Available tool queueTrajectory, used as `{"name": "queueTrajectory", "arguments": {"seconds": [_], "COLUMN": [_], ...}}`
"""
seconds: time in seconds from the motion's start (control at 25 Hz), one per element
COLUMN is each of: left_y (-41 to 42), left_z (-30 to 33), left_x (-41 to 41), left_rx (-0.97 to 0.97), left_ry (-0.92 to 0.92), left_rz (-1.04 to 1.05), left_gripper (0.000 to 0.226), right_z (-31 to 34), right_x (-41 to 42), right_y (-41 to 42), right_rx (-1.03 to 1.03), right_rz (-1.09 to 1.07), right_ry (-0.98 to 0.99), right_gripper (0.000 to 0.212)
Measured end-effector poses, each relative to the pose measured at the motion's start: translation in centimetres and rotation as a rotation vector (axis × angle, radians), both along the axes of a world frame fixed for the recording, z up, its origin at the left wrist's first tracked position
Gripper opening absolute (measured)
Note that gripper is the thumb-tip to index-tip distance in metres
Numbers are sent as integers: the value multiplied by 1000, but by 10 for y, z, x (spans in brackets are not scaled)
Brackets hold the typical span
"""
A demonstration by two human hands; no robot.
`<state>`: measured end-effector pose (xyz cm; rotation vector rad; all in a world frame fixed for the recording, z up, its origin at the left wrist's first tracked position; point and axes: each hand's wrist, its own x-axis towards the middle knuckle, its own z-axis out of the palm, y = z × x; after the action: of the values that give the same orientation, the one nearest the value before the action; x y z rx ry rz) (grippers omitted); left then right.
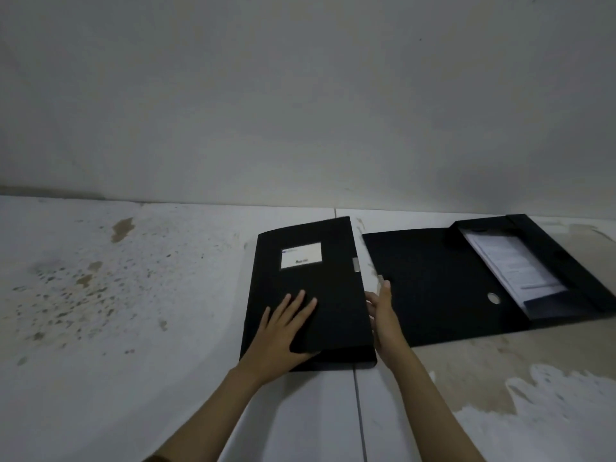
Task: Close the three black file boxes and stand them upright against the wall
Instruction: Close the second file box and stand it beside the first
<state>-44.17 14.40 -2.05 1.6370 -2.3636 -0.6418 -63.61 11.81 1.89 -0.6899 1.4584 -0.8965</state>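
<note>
A closed black file box with a white label lies flat on the floor, a short way from the wall. My left hand rests flat on its lid near the front edge, fingers spread. My right hand touches the box's right side edge, fingers extended along it. To the right lies a second black file box, open, its lid spread flat toward me and white papers showing inside its tray. A third box is not in view.
A plain grey wall rises just behind the boxes. The floor is pale tile with brown stains at the left and a wet-looking patch at the front right. A tile seam runs toward me.
</note>
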Motion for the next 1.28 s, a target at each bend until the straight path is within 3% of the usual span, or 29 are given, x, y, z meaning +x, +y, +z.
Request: {"name": "queueTrajectory", "arguments": {"seconds": [0.12,0.24,0.32,0.48,0.68,0.88,1.04,1.28], "left_y": [-5,-12,-15,-22,-21,-35,-51,-55], "left_z": [-11,-32,-49,-54,-59,-65,-62,-59], "left_x": [-9,-10,-7,-5,-4,6,10,6], "left_rx": [-2,-45,-160,-62,-101,-218,-148,9], "left_ry": [-97,-175,-221,-280,-227,-192,-238,-275], "left_rz": [-42,-65,-55,-91,-107,92,366,374], "left_gripper": [89,87,90,95,97,58,62,66], "right_z": [-7,-21,-34,-54,-76,-81,-88,-92], "right_x": [-2,3,8,11,14,12,11,13], "right_y": [-8,-11,-15,-26,-27,-28,-28,-32], "right_rx": [23,-106,-155,-182,-271,-360,-328,-257], "right_rz": [18,71,108,209,298,376,406,458], "right_ry": [188,341,483,843,967,1155,1216,1252], "right_gripper": [49,34,40,59,74,73,76,76]}}
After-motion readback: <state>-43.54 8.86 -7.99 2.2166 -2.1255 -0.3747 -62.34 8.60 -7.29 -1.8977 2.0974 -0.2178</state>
